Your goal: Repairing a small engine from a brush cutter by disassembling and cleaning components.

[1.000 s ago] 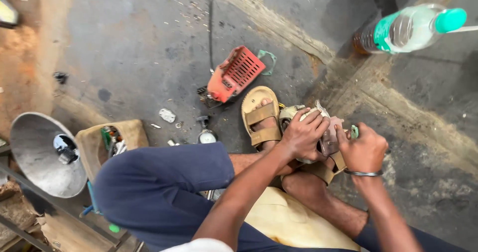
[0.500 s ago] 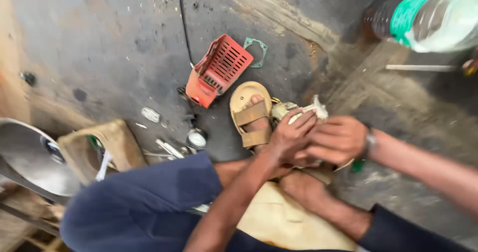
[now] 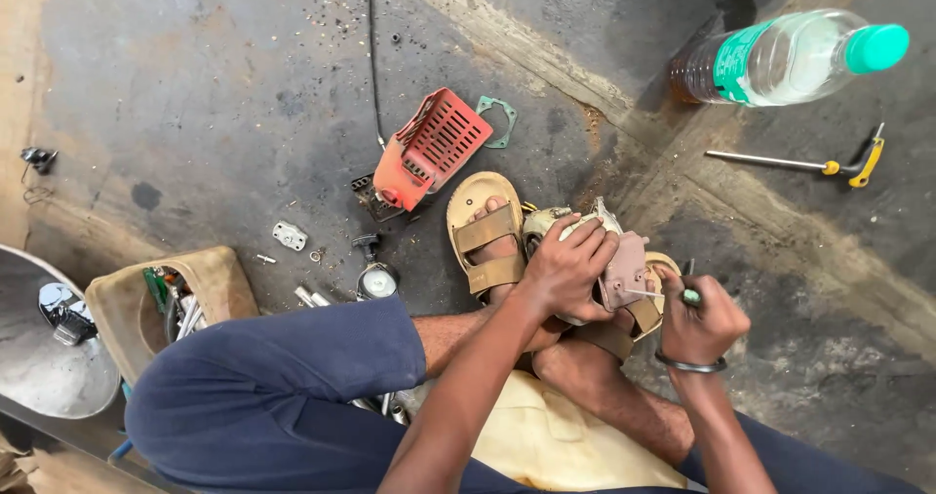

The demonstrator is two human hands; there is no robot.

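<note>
My left hand (image 3: 568, 268) clamps down on a small grey metal engine part (image 3: 575, 223) that rests between my sandalled feet (image 3: 485, 231) on the floor. A pinkish piece (image 3: 625, 270) of the same part shows just right of the hand. My right hand (image 3: 694, 320), with a metal bangle on the wrist, grips a green-handled screwdriver (image 3: 688, 294) whose thin shaft points left into the pinkish piece.
A red plastic engine cover (image 3: 431, 147) and a green gasket (image 3: 498, 119) lie beyond my feet. A T-handle wrench (image 3: 799, 163) and a lying water bottle (image 3: 785, 58) are far right. A box of tools (image 3: 161, 304) and a metal bowl (image 3: 44, 357) sit left. Small parts (image 3: 375, 279) are scattered.
The view has swung back and steadied. My right hand has drawn back to the right of the part, with the green-handled screwdriver now visible in it. My left hand stays on the part.
</note>
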